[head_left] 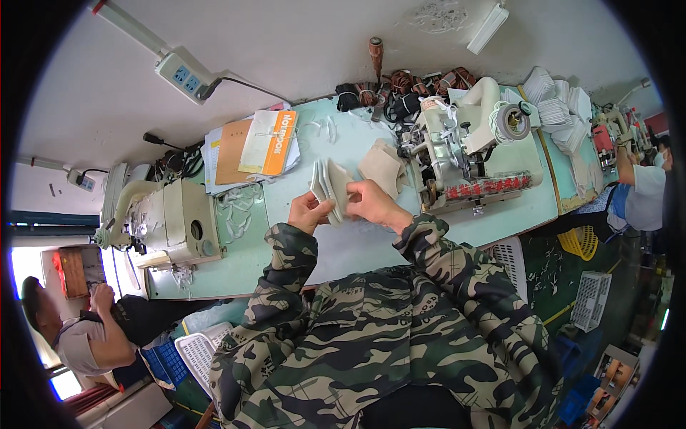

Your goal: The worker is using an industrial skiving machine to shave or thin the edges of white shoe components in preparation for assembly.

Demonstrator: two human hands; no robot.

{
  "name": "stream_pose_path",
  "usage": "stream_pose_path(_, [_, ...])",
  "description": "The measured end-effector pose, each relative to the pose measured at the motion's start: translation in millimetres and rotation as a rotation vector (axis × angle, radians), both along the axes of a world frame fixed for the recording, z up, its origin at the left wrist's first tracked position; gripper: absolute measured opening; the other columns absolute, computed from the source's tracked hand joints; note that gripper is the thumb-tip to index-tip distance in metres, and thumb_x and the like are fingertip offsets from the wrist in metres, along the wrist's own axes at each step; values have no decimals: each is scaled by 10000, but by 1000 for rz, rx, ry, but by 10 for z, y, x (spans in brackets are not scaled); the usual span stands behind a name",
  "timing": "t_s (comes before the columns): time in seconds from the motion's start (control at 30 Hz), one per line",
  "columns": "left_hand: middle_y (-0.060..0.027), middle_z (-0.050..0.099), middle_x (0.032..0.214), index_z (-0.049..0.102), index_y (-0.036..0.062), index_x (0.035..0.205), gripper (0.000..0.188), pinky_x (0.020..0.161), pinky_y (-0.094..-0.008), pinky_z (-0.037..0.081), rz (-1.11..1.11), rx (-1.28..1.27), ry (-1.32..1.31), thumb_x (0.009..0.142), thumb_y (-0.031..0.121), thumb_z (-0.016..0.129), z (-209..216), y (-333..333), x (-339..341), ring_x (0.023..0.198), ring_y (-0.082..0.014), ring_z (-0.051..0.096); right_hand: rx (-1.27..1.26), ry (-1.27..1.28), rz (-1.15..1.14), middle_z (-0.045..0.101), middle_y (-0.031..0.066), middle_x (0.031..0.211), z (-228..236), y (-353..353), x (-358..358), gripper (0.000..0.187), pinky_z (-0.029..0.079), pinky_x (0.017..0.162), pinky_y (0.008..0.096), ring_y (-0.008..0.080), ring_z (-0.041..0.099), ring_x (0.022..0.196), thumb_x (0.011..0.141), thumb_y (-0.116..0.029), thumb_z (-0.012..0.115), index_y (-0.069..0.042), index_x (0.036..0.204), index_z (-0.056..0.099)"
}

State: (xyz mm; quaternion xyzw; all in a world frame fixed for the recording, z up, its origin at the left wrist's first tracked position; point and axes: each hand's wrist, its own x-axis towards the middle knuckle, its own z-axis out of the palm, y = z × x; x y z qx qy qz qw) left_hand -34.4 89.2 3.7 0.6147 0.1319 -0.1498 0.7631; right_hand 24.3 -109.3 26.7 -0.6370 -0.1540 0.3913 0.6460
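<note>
Both hands are over the pale green table, holding a small stack of off-white fabric pieces [330, 182] on edge. The layers fan slightly apart at the top. My left hand [311, 213] pinches the stack's left side, thumb in front. From the right, my right hand [377, 204] grips the opposite edge with thumb and fingers closed. Just beyond my right hand lies a loose pile of beige fabric pieces [384, 167], next to an industrial sewing machine [464, 146].
A second machine [182, 222] stands at the left. Papers and an orange-and-white notebook [268, 143] lie behind the hands. Fabric scraps [237, 207] litter the table. White stacks [557, 104] are at the far right. Plastic baskets [590, 300] sit on the floor. One person works at each side.
</note>
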Motion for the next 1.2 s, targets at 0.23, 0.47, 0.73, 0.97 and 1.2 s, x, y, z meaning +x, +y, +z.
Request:
stream_pose_path(0.23, [-99,675,935,606,-47,1118,309,645,-295,584,-37,86,9,851,96,666,50,-42,16,762,-161,670,70,55,-84,683,107,900,-74,-30,-68,386,542,643,253,139,651,720,795,-34,679,69,1160,604])
stream_pose_path(0.47, [-100,675,938,610,-42,1109,299,643,-296,582,-71,134,24,852,99,667,63,-50,19,761,-158,668,-9,-29,-59,681,121,916,-36,-49,-62,351,543,627,257,135,647,690,793,-45,691,67,1120,628])
stream_pose_path(0.73, [-112,675,935,595,-46,1115,314,648,-308,588,-69,129,24,861,124,667,10,-52,-1,751,-177,680,16,2,-97,682,122,927,-232,-42,-120,320,554,653,264,143,654,736,800,-45,684,76,1093,640])
stream_pose_path(0.97, [-100,676,899,601,-50,1084,298,638,-303,589,-74,79,25,861,132,678,94,-64,26,742,-163,676,52,67,-71,671,105,968,-87,-72,-102,320,553,723,283,152,647,847,824,-49,687,74,1114,627])
stream_pose_path(1.2, [-98,676,889,607,-51,1065,286,626,-297,584,-74,130,10,858,132,680,108,-89,45,727,-154,672,56,99,-104,666,115,974,-64,-97,-120,338,556,712,285,155,646,844,817,-53,697,84,1116,619])
